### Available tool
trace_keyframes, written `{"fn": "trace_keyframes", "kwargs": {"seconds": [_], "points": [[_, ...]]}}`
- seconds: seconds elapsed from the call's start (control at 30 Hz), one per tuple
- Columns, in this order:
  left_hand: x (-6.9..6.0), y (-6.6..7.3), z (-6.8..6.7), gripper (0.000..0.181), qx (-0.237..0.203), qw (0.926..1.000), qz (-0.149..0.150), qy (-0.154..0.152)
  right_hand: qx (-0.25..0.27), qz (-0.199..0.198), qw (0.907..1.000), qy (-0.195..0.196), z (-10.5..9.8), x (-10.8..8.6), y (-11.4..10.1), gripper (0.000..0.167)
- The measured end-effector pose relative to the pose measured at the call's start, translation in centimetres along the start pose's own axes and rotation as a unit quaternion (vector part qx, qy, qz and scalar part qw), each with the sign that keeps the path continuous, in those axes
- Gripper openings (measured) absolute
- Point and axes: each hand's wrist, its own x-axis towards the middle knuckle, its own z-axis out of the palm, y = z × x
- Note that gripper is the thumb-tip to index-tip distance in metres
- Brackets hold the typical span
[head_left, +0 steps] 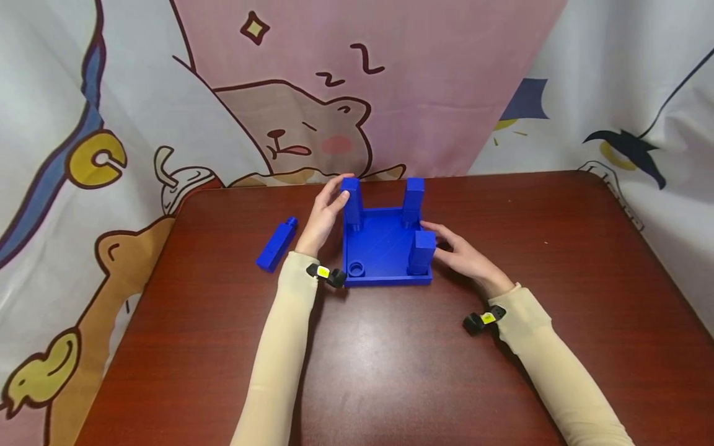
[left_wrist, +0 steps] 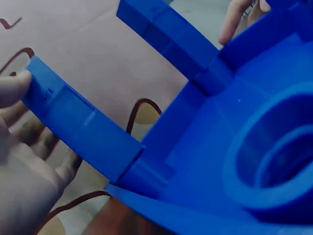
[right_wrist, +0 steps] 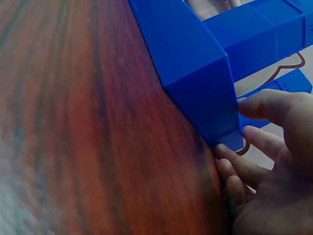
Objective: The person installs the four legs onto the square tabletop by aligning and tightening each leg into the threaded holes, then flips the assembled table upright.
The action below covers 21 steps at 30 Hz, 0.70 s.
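A blue square tray-like base with low walls sits on the table. Blue square posts stand upright in three of its corners: back left, back right and front right. The front left corner shows a round socket. My left hand holds the upper part of the back left post between thumb and fingers. At the base's right side, my right hand rests its thumb and fingertips against the outer wall. Left of the base lies a loose blue post with a narrower round end.
The brown wooden table carries the base and the loose post. Behind it hangs a printed cloth with a sleeping bear. Each sleeve bears a small black wrist camera, left and right.
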Motion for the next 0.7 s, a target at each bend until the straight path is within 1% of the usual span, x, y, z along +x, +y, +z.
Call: {"fn": "trace_keyframes", "kwargs": {"seconds": [0.1,0.17,0.3,0.43,0.53,0.6,0.7], "points": [[0.5,-1.4,-0.1,0.039,-0.056,0.9983,-0.002,-0.013,0.001,-0.005,1.0,-0.001,0.1,-0.2,-1.1,0.055],[0.6,-1.8,0.0,0.04,-0.08,0.9966,0.0,-0.02,0.001,-0.011,0.9999,-0.002,0.1,-0.4,-2.1,0.054],[0.6,-2.1,0.1,0.042,-0.102,0.9943,0.007,-0.027,-0.007,-0.022,0.9997,-0.007,0.0,-0.6,-3.4,0.052],[0.3,-2.0,-0.3,0.044,-0.108,0.9935,-0.001,-0.036,-0.009,-0.013,0.9998,-0.011,0.0,-0.6,-3.9,0.052],[-0.2,-1.7,-0.6,0.045,-0.084,0.9957,-0.017,-0.035,-0.007,-0.004,0.9999,-0.011,0.0,-0.6,-3.9,0.052],[-0.6,-1.3,-0.8,0.046,-0.06,0.9976,-0.025,-0.025,-0.006,-0.002,0.9999,-0.012,0.0,-0.6,-3.8,0.053],[-1.2,0.3,-0.5,0.045,-0.006,0.9996,-0.026,0.007,-0.007,-0.004,0.9999,-0.011,-0.1,-0.5,-3.6,0.053]]}}
